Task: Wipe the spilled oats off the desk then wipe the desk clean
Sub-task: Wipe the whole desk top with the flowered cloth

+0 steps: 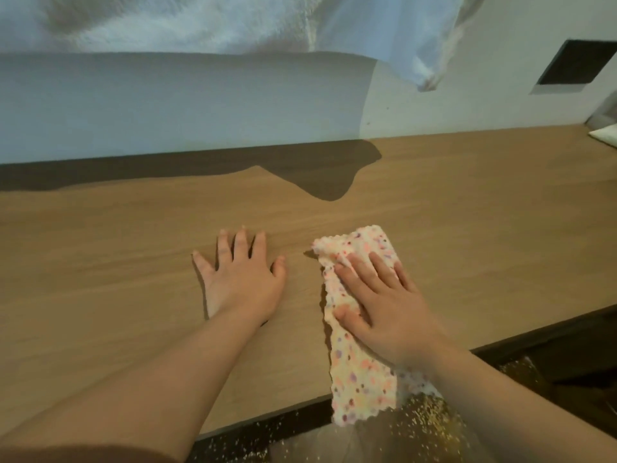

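A white cloth with pink and purple dots lies on the wooden desk, its near end hanging over the front edge. My right hand presses flat on the cloth with straight fingers. To the left of the cloth, my left hand rests flat on the bare desk, fingers spread. Spilled oats lie scattered below the desk's front edge, on the dark surface beneath. No oats show on the desk top.
A pale wall backs the desk. White fabric hangs overhead and throws a dark shadow on the far part of the desk. A dark rectangular opening sits in the wall at right. A white object lies at the far right edge.
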A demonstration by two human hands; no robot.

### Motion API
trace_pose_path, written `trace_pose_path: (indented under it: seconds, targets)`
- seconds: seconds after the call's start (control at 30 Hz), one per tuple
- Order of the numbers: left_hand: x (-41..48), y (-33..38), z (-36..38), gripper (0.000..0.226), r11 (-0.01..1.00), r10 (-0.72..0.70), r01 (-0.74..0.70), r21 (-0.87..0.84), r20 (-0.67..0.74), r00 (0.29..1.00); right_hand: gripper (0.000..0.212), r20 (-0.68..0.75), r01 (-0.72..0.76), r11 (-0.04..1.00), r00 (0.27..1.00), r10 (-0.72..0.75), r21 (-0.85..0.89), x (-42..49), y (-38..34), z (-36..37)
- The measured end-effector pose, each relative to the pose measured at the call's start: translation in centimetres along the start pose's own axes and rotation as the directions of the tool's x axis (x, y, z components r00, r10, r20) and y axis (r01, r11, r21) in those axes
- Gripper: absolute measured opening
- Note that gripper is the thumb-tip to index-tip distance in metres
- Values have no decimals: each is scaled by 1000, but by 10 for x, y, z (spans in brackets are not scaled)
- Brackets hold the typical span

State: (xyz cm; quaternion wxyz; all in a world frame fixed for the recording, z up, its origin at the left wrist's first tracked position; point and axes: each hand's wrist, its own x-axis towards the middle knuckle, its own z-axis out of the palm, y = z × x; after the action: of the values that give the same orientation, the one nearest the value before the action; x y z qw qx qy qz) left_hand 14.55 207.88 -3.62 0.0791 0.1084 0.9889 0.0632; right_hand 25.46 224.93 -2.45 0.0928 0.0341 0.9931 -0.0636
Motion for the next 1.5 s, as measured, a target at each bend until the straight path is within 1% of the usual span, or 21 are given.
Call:
trace_pose_path:
  seconds: [0.07, 0.1, 0.17, 0.27, 0.37, 0.43, 0.5, 0.53, 0.6, 0.67, 0.73, 0.8, 0.83, 0.93, 1.07, 1.13, 1.23, 1.3, 1.37, 1.43, 1.5]
  targets:
    - [-1, 0, 0, 60, 1000, -8, 8, 6, -13, 1000, 76, 31, 105, 993, 994, -104, -52, 10, 13, -2]
    - [-1, 0, 0, 60, 1000, -12, 12, 9, -13, 1000, 76, 14, 87, 994, 996, -86, -67, 19, 20, -1]
    - [0, 1, -1, 60, 1000, -16, 16, 15, -9, 1000, 74, -44, -96, 995, 995, 95, -35, 42, 36, -2]
    - [0, 1, -1, 60, 1000, -23, 24, 13, -13, 1000, 72, -73, -399, 915, 912, 403, 63, 77, 50, -6]
    - [3, 0, 0, 61, 999, -36, 36, 11, -17, 999, 73, -72, -510, 854, 852, 518, 105, 104, 50, -13]
    - [4, 0, -1, 61, 999, -41, 41, 15, -8, 999, 69, -57, -396, 916, 915, 400, 65, 117, 40, -17]
    - [4, 1, -3, 60, 999, -42, 42, 16, 8, 999, 65, -33, -95, 996, 995, 95, -1, 117, 19, -17]
    - [3, 1, -3, 59, 999, -45, 45, 16, 12, 999, 65, -23, 91, 995, 996, -92, -30, 111, 7, -14]
    - [3, 2, -4, 56, 999, -50, 50, 16, 9, 999, 67, 31, 381, 922, 924, -380, -60, 88, -11, -10]
    - [3, 1, -4, 54, 998, -58, 58, 13, 2, 998, 73, 105, 455, 889, 888, -448, -50, 69, -6, -8]
    - [4, 1, -4, 55, 998, -61, 61, 17, 1, 998, 74, 84, 326, 944, 943, -321, -49, 66, 20, -9]
    - [3, 0, -5, 56, 998, -56, 56, 23, 14, 998, 78, 18, 85, 995, 996, -84, -61, 75, 51, -13]
    - [3, 1, -5, 56, 998, -52, 52, 24, 15, 999, 78, -5, -45, 997, 999, 45, -59, 82, 67, -16]
    - [2, 0, -7, 57, 999, -34, 33, 11, 16, 999, 72, -41, -308, 951, 951, 307, -19, 113, 94, -22]
    - [1, -1, -10, 58, 1000, -27, 27, -14, 21, 999, 72, -64, -401, 915, 913, 403, 37, 165, 94, -29]
    - [2, 0, -7, 58, 999, -33, 33, -22, 12, 999, 69, -58, -334, 942, 941, 334, 7, 183, 80, -32]
    - [4, 0, -4, 59, 999, -41, 41, -19, 2, 999, 64, -24, -22, 998, 999, 21, -56, 181, 38, -33]
    - [4, 1, -3, 64, 999, -51, 51, -8, 7, 999, 61, 2, 269, 959, 963, -270, -90, 159, 8, -26]
    - [4, 1, -2, 75, 998, -57, 57, 5, 10, 998, 59, 62, 451, 888, 893, -447, -87, 137, -9, -22]
    - [4, 1, -3, 78, 998, -68, 68, -2, 20, 997, 58, 74, 441, 894, 897, -436, -79, 142, -4, -22]
    - [5, 1, -4, 72, 998, -63, 63, -7, 23, 998, 59, 18, 279, 958, 960, -279, -59, 167, 12, -25]
